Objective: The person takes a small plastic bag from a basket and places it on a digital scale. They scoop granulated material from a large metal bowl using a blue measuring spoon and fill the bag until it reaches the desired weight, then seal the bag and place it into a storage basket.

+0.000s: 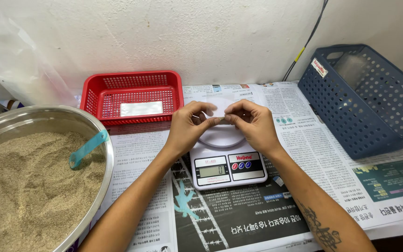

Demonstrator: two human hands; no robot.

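Note:
My left hand (190,126) and my right hand (253,123) meet above a white digital kitchen scale (227,170). Between their fingertips they pinch a small clear plastic bag (216,111), held just over the scale's round platform. The bag looks flat, and its contents cannot be made out. The scale sits on newspaper in front of me, with its display facing me.
A large steel bowl (102,140) of brown grain with a teal scoop (87,149) stands at left. A red basket (134,95) holding a flat clear packet sits behind the scale. A blue basket (364,100) leans at right. Newspaper (313,149) covers the table.

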